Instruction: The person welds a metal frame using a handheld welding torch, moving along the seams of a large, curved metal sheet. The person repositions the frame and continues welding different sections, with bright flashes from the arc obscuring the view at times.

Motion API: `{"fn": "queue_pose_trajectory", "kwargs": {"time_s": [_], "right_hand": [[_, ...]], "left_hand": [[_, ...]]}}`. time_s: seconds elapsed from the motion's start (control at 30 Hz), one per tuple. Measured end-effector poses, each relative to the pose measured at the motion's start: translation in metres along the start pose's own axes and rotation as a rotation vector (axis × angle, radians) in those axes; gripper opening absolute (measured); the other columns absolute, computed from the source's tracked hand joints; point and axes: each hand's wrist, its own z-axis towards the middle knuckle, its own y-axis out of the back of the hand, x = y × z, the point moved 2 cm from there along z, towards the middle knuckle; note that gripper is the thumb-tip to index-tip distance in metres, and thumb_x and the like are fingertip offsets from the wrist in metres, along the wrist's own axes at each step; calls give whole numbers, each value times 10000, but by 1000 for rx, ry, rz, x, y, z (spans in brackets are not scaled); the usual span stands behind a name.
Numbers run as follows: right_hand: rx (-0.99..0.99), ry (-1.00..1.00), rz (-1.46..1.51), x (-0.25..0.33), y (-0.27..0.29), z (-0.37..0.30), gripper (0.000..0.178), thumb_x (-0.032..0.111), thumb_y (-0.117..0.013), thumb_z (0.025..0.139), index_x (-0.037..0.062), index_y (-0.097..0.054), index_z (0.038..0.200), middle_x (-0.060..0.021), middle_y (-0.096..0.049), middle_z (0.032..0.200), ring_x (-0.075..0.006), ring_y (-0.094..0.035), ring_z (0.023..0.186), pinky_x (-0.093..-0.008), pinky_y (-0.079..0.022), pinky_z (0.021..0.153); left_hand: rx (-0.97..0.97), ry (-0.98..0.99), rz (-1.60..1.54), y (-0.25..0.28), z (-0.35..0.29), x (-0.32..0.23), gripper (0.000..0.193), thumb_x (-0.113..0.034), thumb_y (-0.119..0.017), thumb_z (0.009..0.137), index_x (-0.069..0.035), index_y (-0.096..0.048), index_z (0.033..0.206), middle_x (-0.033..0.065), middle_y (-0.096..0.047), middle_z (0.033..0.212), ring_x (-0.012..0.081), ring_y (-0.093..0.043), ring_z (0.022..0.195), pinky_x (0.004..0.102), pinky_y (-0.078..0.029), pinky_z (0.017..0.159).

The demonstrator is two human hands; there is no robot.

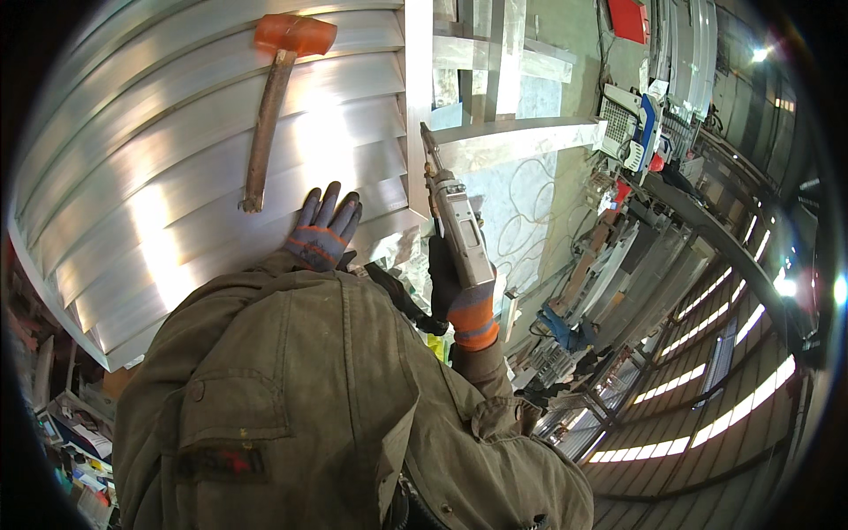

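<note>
**Holding a grey power tool (459, 225) at the edge of a slatted metal panel (203, 132)**

Both hands are gloved. The grip of the right hand (468, 305) is closed around the body of the grey power tool, which is held tilted, its slender nose directed up and slightly left. In this view the tip overlaps the outer edge of the panel's flat side frame (419, 71); whether it touches the metal cannot be determined. The tool appears to be held by the body so that the nose is free to be aimed.

The left hand (325, 231) holds nothing. Its grip is spread moderately wide, fingers pointing away from the wearer, over the slats near the panel's lower right corner. The placement suggests support or steadying, though the pressure applied cannot be judged.

An orange-headed hammer (268, 124) lies across the slats, head at the far end and handle end toward the wearer (a placement presumably chosen for easy reach, well away from the tool's nose). Neither hand touches it.

To the right of the panel, a pale metal beam (530, 146) extends over a bluish sheet (530, 208). The panel's underlying support is hidden from view.
</note>
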Motion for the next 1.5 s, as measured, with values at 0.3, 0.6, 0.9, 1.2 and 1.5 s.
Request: {"fn": "queue_pose_trajectory", "kwargs": {"time_s": [0.3, 0.6, 0.9, 1.2, 1.5], "right_hand": [[-63, 26, 50, -23, 10, -49, 260, 83, -831, 1014, 11, -728, 1242, -213, -747, 1059, -436, -761, 879, -468, -594, 722], [-8, 82, 160, -59, 9, -79, 345, 225, -837, 1021, 77, -689, 1295, -187, -734, 1101, -437, -764, 881, -494, -604, 705], [15, 141, 209, -99, 15, -88, 346, 237, -823, 1046, 63, -686, 1312, -194, -761, 1051, -437, -761, 861, -490, -591, 699], [-52, 53, 278, -72, -7, -67, 364, 232, -811, 1053, 58, -674, 1342, -199, -770, 1040, -450, -774, 884, -502, -598, 713], [16, 36, 114, -48, -47, -40, 404, 207, -789, 1020, 73, -656, 1377, -195, -739, 1198, -446, -771, 987, -494, -622, 781]], "left_hand": [[216, 23, -114, 20, 1, -3, 999, -702, -597, 1064, 3, -390, 1742, 220, -368, 1822, 535, -165, 1718, 731, -129, 1367], [174, 126, 58, 28, 3, -15, 847, -706, -592, 1074, -98, -552, 1662, 157, -484, 1768, 443, -282, 1702, 648, -182, 1394], [54, 269, -286, 46, 36, -59, 503, -438, -759, 1058, -105, -762, 1435, 146, -745, 1445, 385, -643, 1437, 549, -502, 1204], [436, 355, -1272, 34, 54, -72, 485, -334, -612, 1163, -140, -649, 1607, 81, -802, 1285, 194, -728, 1229, 399, -601, 1044], [629, 405, -1531, 13, 60, -25, 498, -357, -581, 1167, -162, -635, 1622, 60, -779, 1385, 200, -731, 1244, 406, -640, 1004]]}}
